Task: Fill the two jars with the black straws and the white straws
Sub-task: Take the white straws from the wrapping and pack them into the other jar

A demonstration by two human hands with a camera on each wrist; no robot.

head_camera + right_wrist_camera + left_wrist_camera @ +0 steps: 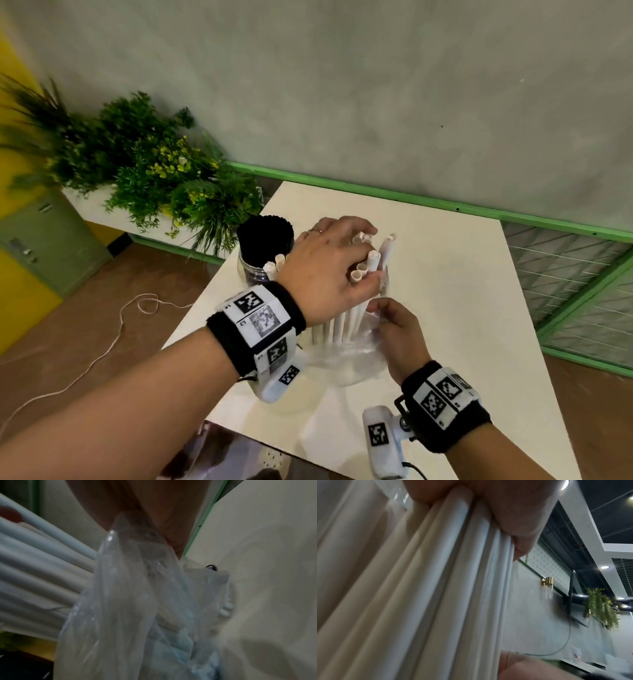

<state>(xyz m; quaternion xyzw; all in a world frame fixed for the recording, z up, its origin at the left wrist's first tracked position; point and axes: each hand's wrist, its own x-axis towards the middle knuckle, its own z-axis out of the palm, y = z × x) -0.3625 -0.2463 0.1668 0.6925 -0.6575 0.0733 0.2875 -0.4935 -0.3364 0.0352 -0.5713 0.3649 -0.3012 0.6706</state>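
Left hand (322, 270) grips white straws (342, 322); right hand (399, 334) pinches wrapper (130, 588).

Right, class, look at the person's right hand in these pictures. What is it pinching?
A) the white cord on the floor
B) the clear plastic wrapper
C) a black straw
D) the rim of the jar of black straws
B: the right hand pinches the clear plastic wrapper beside the white straws, as the right wrist view shows close up.

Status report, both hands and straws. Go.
Left hand grips white straws. Right hand pinches clear plastic bag. Black straws already jarred. Nothing blocking.
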